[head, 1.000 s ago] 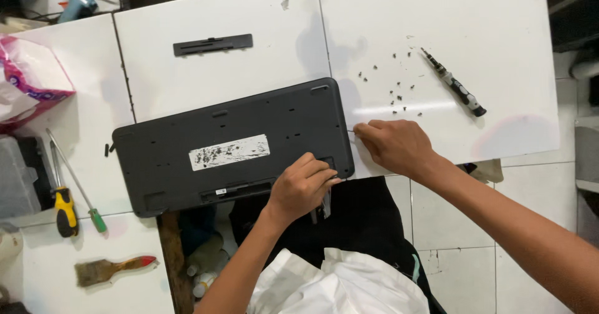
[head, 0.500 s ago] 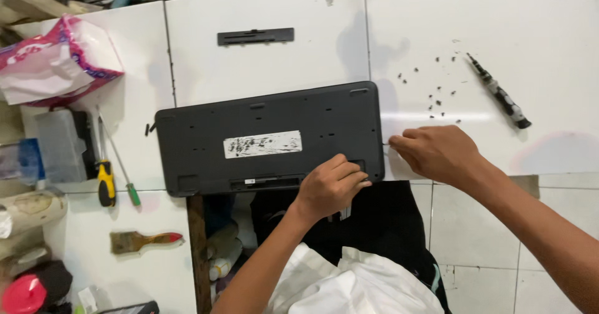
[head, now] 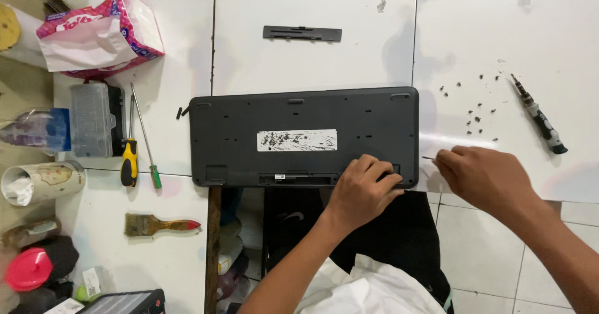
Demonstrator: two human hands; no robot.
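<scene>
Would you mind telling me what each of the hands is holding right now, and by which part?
The left hand presses on the upturned black keyboard at its near right corner. The right hand pinches a thin dark tool near its tip; the rest is hidden.

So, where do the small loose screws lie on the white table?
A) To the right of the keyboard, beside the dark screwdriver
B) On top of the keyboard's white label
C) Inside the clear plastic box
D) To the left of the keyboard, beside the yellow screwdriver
A: the small screws are scattered on the white table right of the upturned keyboard, near the dark screwdriver.
</scene>
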